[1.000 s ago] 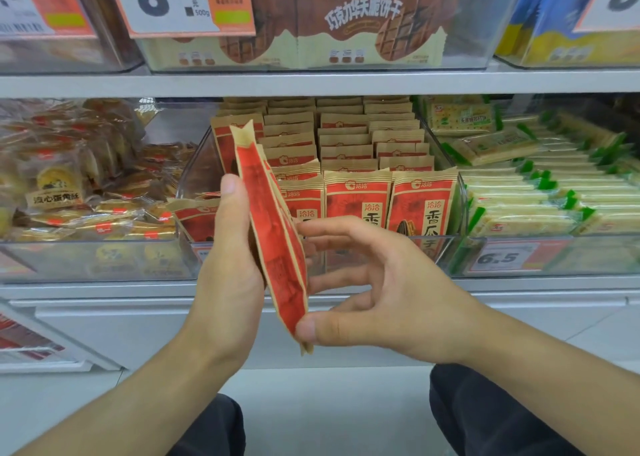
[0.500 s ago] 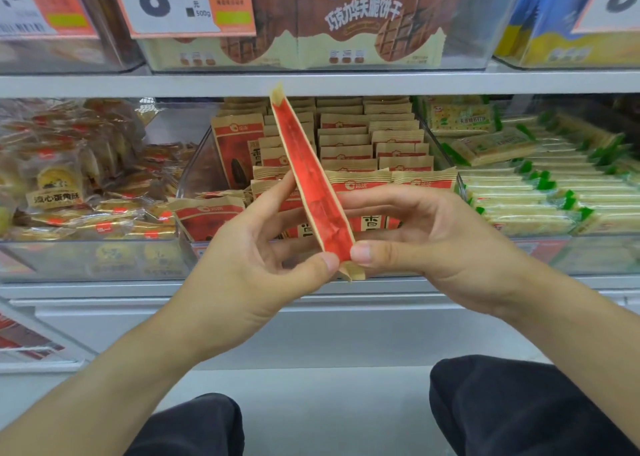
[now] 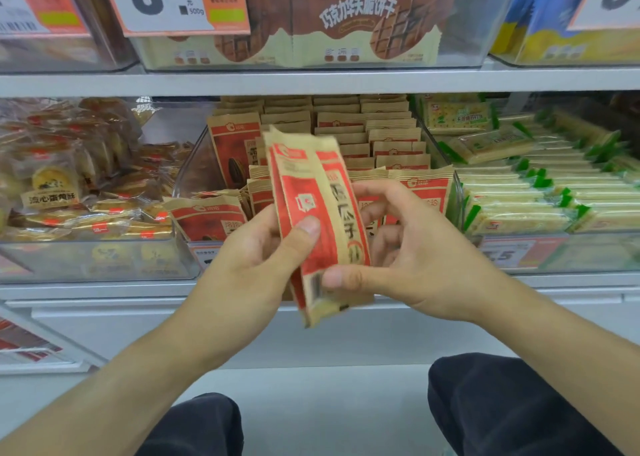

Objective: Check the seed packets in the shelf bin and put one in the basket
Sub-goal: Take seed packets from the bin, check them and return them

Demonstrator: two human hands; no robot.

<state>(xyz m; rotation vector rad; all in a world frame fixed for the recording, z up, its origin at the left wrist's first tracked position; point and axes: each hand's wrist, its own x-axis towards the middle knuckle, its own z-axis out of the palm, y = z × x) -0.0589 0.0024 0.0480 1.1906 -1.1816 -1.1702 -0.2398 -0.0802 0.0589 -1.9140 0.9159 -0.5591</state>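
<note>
Bare forearms (image 3: pixel 145 369), black trousers (image 3: pixel 502 407)

Shop – price tags (image 3: pixel 166 2), stocked shelves (image 3: pixel 311 81)

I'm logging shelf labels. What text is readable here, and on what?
"8 8", "500g": price card
"巧克力华夫脆饼干": brown wafer pack
"流心蛋黄酥": pastry wrapper
".5": lower price tag, the rest blurred
Held seed packet: motion-blurred, unreadable

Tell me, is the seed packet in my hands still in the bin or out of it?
Out: the seed packet is pinched by left hand and right hand, before the bin.
</note>
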